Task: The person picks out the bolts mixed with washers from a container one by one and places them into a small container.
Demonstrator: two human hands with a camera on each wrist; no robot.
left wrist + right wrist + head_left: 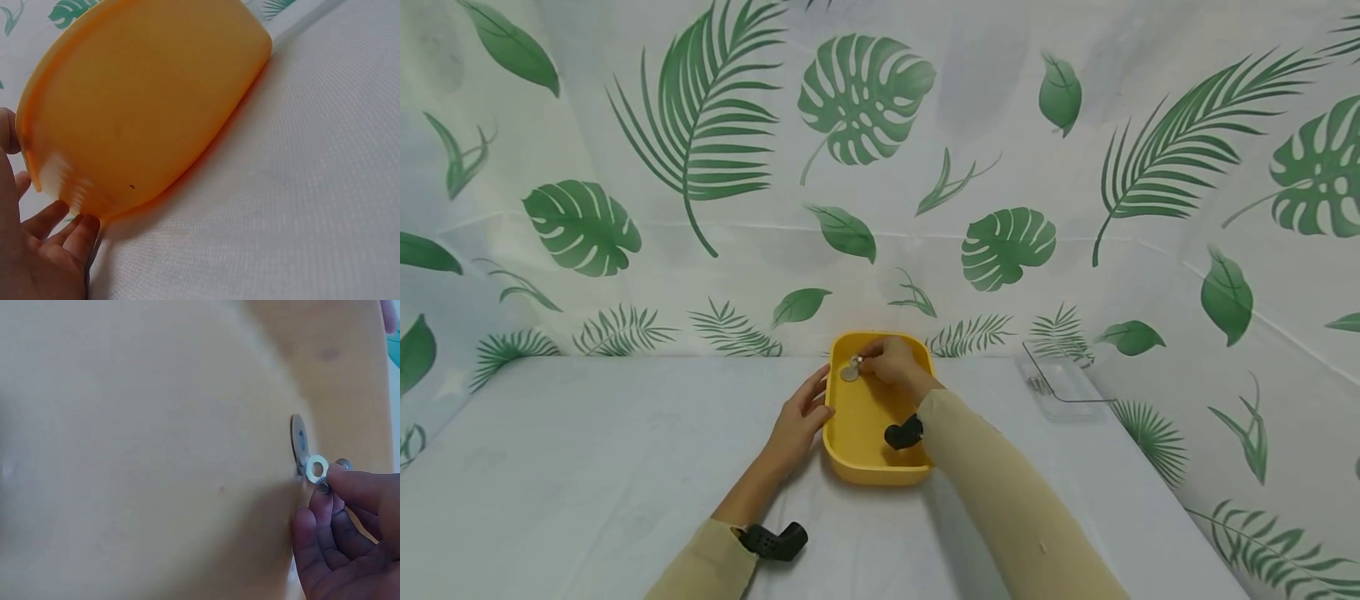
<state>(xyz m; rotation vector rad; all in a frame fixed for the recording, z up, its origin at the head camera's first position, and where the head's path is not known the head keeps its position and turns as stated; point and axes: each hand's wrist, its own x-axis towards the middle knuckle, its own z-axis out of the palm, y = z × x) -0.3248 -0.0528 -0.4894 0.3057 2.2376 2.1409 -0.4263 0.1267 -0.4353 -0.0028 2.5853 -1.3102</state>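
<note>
A yellow plastic bin (865, 429) stands at the table's far edge, near the backdrop. My left hand (797, 421) rests against its left side, fingers along the outer wall. In the left wrist view, the fingers (84, 237) touch the bin's outer wall (150, 94) low down. My right hand (891, 364) reaches into the far end of the bin and pinches a small metal washer (317, 469) between thumb and fingertips. A larger flat washer (300, 440) is right beside it, near the bin's wall. Another small metal ring (344, 464) shows behind the thumb.
A clear plastic tray (1063, 387) with small metal parts (1037, 384) stands at the back right of the table. A thin dark bent rod (1060, 398) lies across it. The white-covered table (587, 467) meets a leaf-print backdrop (880, 275) behind the bin.
</note>
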